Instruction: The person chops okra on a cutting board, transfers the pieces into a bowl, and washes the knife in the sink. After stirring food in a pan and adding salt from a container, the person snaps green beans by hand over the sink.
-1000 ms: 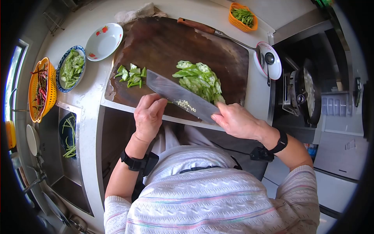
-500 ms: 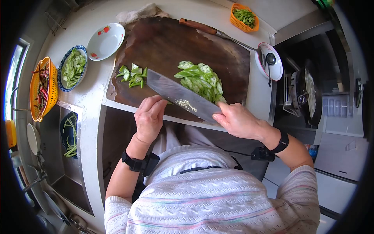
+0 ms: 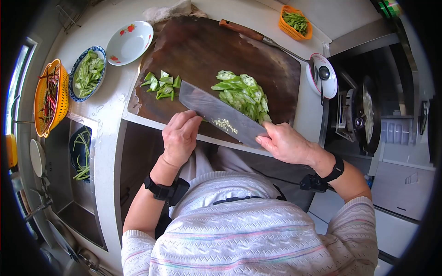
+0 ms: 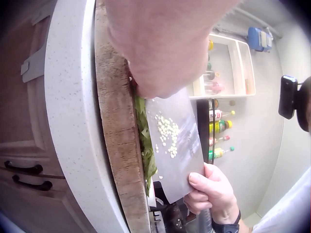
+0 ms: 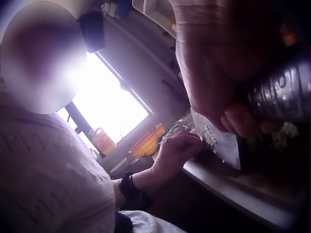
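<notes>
My right hand [image 3: 291, 143] grips the handle of a wide cleaver [image 3: 202, 102], its blade slanting over the near edge of the wooden cutting board [image 3: 193, 46]. Small pale seeds [image 3: 224, 125] cling to the blade. Beside the blade, my left hand [image 3: 179, 138] has its fingers curled over a piece of green pepper [image 3: 203, 120]; only a sliver of it shows, the rest hidden under the fingers. Beyond the cleaver lies a heap of sliced green pepper [image 3: 248, 97]. Chunkier cut pepper pieces [image 3: 161, 85] sit left of the blade tip.
A spatula [image 3: 246, 31] lies across the board's far edge, reaching a bowl with a ladle [image 3: 324, 72]. To the left stand an empty flowered bowl [image 3: 131, 43], a bowl of slices [image 3: 88, 73] and an orange basket of red chillies [image 3: 50, 99]. A stove is at right.
The head view has shifted a little, so the board and bowls appear slightly right and higher. Both hands and the cleaver keep nearly the same place over the board.
</notes>
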The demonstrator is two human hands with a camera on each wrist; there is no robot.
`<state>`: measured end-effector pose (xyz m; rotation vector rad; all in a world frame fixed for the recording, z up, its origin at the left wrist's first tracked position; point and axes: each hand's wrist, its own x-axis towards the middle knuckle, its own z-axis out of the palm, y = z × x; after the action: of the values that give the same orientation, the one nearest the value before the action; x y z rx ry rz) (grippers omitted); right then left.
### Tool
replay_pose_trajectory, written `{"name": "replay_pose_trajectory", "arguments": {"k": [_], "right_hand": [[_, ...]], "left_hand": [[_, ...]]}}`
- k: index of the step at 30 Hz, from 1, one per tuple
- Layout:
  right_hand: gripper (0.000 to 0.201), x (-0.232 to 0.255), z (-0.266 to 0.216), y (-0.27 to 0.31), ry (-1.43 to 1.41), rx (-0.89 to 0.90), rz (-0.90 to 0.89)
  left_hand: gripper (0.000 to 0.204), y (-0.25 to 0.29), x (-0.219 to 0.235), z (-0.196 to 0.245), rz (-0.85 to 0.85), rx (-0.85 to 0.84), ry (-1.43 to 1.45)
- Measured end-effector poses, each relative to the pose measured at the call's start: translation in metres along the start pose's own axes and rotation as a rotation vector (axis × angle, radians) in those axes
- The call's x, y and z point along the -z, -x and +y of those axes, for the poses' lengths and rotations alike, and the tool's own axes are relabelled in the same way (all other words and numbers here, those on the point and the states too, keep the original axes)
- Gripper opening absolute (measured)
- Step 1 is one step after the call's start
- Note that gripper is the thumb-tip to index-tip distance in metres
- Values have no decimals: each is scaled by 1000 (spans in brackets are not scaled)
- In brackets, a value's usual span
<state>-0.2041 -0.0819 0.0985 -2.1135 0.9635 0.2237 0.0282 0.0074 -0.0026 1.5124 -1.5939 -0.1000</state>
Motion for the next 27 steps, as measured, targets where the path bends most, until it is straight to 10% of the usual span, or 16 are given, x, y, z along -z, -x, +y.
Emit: {"name": "replay_pose_trajectory", "arguments": {"k": [15,27], "right_hand": [[21,-2,15,18,128,-14,205],[27,10,31,53,259,113,595]], "left_hand": [[21,-24,13,-6,-235,-42,-100],[24,-65,45,-4,-62,296,-58]]}}
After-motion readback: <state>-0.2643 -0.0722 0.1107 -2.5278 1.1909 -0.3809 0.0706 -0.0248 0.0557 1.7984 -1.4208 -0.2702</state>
